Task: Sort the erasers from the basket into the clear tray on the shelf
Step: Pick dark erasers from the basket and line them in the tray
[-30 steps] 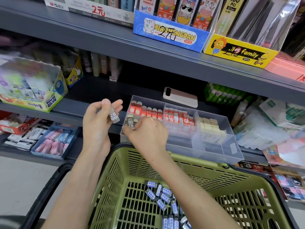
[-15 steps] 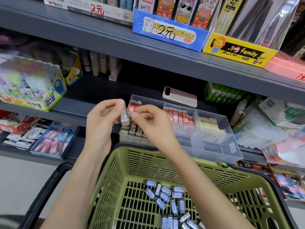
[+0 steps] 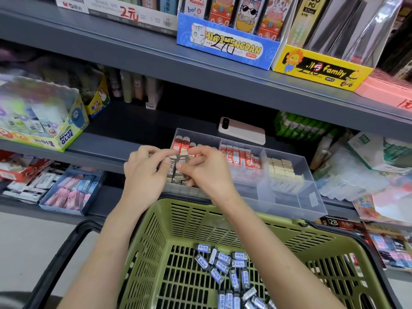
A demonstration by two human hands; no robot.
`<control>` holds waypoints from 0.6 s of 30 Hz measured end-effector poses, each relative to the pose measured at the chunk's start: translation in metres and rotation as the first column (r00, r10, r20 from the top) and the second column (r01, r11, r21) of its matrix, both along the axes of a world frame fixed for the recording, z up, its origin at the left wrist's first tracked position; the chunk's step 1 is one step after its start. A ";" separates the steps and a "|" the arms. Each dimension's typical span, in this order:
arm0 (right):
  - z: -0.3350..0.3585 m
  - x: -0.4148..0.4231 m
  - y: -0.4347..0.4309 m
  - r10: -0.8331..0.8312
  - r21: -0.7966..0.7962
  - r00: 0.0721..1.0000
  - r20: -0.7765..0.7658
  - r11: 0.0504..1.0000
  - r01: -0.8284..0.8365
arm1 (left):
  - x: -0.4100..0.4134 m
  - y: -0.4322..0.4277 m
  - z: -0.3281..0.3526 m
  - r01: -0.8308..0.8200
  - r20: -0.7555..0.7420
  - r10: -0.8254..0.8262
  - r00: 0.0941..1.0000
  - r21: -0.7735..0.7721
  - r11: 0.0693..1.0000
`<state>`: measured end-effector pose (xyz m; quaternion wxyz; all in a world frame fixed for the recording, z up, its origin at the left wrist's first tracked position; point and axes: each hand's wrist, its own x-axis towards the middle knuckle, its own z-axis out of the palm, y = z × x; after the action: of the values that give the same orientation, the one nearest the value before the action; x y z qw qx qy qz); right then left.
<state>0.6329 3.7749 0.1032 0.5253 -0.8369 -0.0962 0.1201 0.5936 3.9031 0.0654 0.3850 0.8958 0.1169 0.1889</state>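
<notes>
A green basket (image 3: pixel 153 246) sits closest, with a black handle (image 3: pixel 55 253) swung down at its left. A loose heap of blue-labelled erasers (image 3: pixel 223 263) lies on its slotted floor.

Both bare forearms pass over the basket and rise toward the shelf, coming together at the far rim. The left hand (image 3: pixel 142 175) is turned palm inward with its fingers curled and its thumb pressed forward. The right hand (image 3: pixel 208 172) mirrors it, knuckles up and fingertips bent toward the left hand. The fingertips of the two hands meet on two brown erasers (image 3: pixel 176 167), held upright side by side. Both hands pinch this pair, but I cannot tell which hand has which one.

The pair hangs just above the front left compartment of the clear tray (image 3: pixel 296 207). More brown-sleeved pieces (image 3: pixel 178 181) stand packed there, partly hidden by the fingers. The tray rests on the grey shelf (image 3: pixel 107 150), just beyond the basket rim. Red-sleeved erasers (image 3: pixel 240 157) line its back row and cream blocks (image 3: pixel 281 170) fill a compartment on the right.

A phone (image 3: pixel 242 132) lies flat behind the tray. A glue box (image 3: pixel 51 130) stands well to the left. On the shelf above are a blue display box (image 3: pixel 227 45) and a yellow display box (image 3: pixel 316 68).
</notes>
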 end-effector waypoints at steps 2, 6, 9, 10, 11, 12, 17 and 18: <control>0.000 -0.002 0.005 -0.003 -0.101 0.995 0.102 0.995 0.013 | -0.001 0.000 0.000 -0.001 -0.004 0.001 1.000 0.002 1.000; 0.002 -0.007 0.008 0.037 -0.322 0.952 0.303 0.944 0.066 | -0.002 -0.001 0.001 0.012 -0.007 -0.012 1.000 -0.021 1.000; 0.000 -0.008 0.005 0.085 -0.443 0.927 0.366 0.892 0.093 | -0.003 -0.001 0.002 0.018 -0.004 -0.018 1.000 -0.043 0.999; -0.002 -0.007 0.003 0.098 -0.461 0.919 0.381 0.882 0.097 | -0.002 -0.001 0.002 0.019 -0.005 -0.019 1.000 -0.052 0.998; -0.003 -0.008 0.002 0.106 -0.464 0.913 0.394 0.880 0.098 | -0.002 -0.001 0.003 0.020 -0.007 -0.020 1.000 -0.059 0.998; -0.004 -0.008 0.000 0.108 -0.462 0.908 0.404 0.881 0.100 | -0.002 -0.001 0.003 0.021 -0.009 -0.021 1.000 -0.067 0.998; 0.000 -0.016 -0.012 0.115 -0.445 0.876 0.468 0.887 0.121 | -0.005 -0.002 0.008 0.022 -0.005 -0.023 1.000 -0.122 0.992; 0.002 -0.019 -0.020 0.104 -0.393 0.869 0.484 0.913 0.110 | -0.006 -0.002 0.010 0.013 0.003 -0.013 1.000 -0.116 0.993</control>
<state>0.6139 3.7550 0.1053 0.2966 -0.9305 -0.1987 -0.0816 0.5872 3.9007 0.0750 0.4376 0.8725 0.1213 0.1804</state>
